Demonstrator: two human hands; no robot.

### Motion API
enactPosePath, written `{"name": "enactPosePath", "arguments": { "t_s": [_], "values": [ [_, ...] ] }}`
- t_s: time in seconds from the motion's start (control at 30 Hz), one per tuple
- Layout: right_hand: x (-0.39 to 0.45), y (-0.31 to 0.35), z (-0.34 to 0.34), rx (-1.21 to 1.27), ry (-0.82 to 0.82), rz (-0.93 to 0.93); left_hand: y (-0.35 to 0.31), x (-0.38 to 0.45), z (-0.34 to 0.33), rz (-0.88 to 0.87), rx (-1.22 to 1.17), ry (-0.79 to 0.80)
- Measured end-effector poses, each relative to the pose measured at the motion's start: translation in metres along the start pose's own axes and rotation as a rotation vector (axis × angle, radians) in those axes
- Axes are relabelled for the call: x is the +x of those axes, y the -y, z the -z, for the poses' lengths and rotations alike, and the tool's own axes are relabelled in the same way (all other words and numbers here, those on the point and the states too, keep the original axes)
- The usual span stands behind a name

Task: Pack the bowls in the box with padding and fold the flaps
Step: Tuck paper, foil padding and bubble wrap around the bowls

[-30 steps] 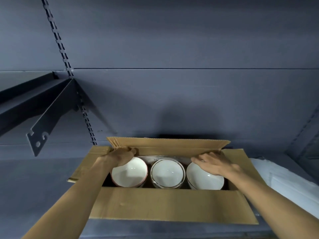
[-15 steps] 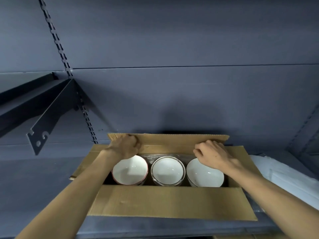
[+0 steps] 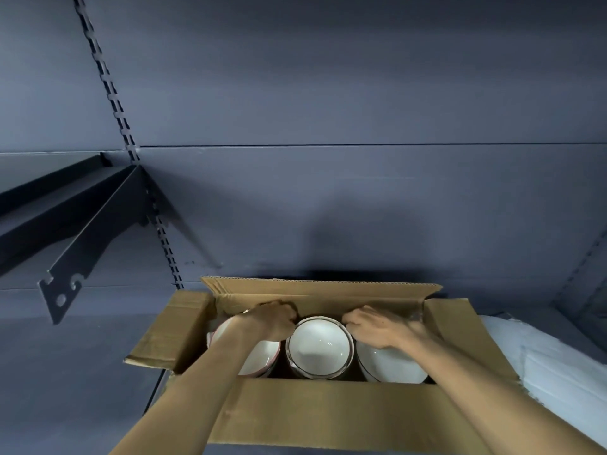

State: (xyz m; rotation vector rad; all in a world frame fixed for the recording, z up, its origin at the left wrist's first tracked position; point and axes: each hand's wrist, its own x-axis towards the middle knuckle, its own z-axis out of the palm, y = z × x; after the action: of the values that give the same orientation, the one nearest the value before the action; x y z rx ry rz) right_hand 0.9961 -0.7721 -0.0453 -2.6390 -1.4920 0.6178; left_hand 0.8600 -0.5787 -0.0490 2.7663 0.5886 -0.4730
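Observation:
An open cardboard box (image 3: 328, 412) sits on a dark shelf with three white bowls side by side inside: a left bowl (image 3: 259, 357), a middle bowl (image 3: 318, 346) and a right bowl (image 3: 391, 366). My left hand (image 3: 272, 320) is down in the box over the left bowl's far rim, fingers curled. Over the right bowl's far rim is my right hand (image 3: 371, 326), also curled. Both hands dig into the gap along the far wall, where clear plastic padding (image 3: 414, 315) shows. Their fingertips are hidden. The far flap (image 3: 322, 290) stands upright.
The left flap (image 3: 170, 330) and right flap (image 3: 460, 336) are spread outward, and the near flap lies towards me. White padding sheets (image 3: 545, 359) lie on the shelf to the right. A black shelf bracket (image 3: 75, 257) juts out at the left.
Both hands left the far flap's edge and dropped into the box, closing in beside the middle bowl's far rim. The far flap now stands more upright.

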Motion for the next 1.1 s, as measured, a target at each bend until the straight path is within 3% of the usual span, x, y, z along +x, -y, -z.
{"name": "enactPosePath", "arguments": {
  "t_s": [0.13,0.43,0.77,0.97,1.1],
  "values": [
    [-0.001,-0.008,-0.005,0.068,-0.039,0.004,0.001,0.002,-0.002,-0.014,0.0,-0.025],
    [-0.051,-0.016,0.009,0.078,-0.315,0.092,-0.008,-0.024,0.015,-0.158,-0.054,-0.325],
    [-0.155,-0.085,0.036,0.2,-0.694,0.045,-0.143,-0.043,0.033,-0.449,-0.162,-0.583],
    [-0.229,-0.174,0.032,0.207,-0.772,-0.166,-0.233,-0.023,0.017,-0.599,-0.173,-0.52],
    [-0.269,-0.223,0.012,0.169,-0.693,-0.32,-0.288,-0.007,0.002,-0.649,-0.131,-0.45]
  ]
}}
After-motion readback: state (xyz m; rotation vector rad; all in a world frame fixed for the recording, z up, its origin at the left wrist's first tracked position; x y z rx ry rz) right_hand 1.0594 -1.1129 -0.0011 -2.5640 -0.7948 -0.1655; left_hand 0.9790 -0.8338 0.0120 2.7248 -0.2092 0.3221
